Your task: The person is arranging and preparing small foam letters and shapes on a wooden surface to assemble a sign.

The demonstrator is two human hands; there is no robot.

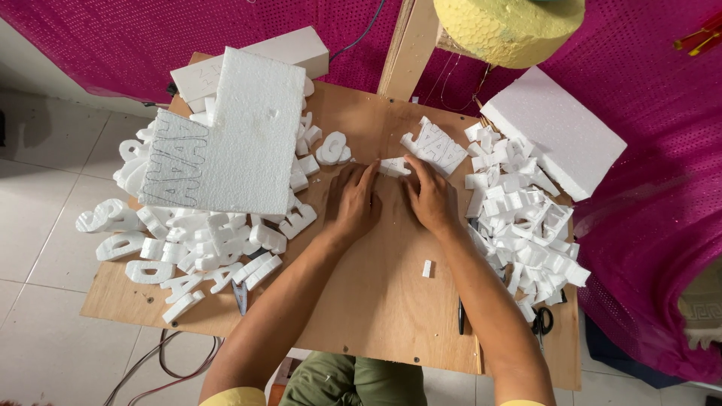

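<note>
On the plywood table (376, 301), heaps of cut foam letters (195, 240) crowd close. Left hand (353, 201) and right hand (430, 197) pinch a small foam piece (392, 167), grip closed; such thin foam may snap under uneven pressure.

I see a plywood counter (376, 301). Left of its bare middle lie foam letters (188, 240) under a foam slab (241, 135); right, foam offcuts (519, 218) and scissors (540, 322).
</note>
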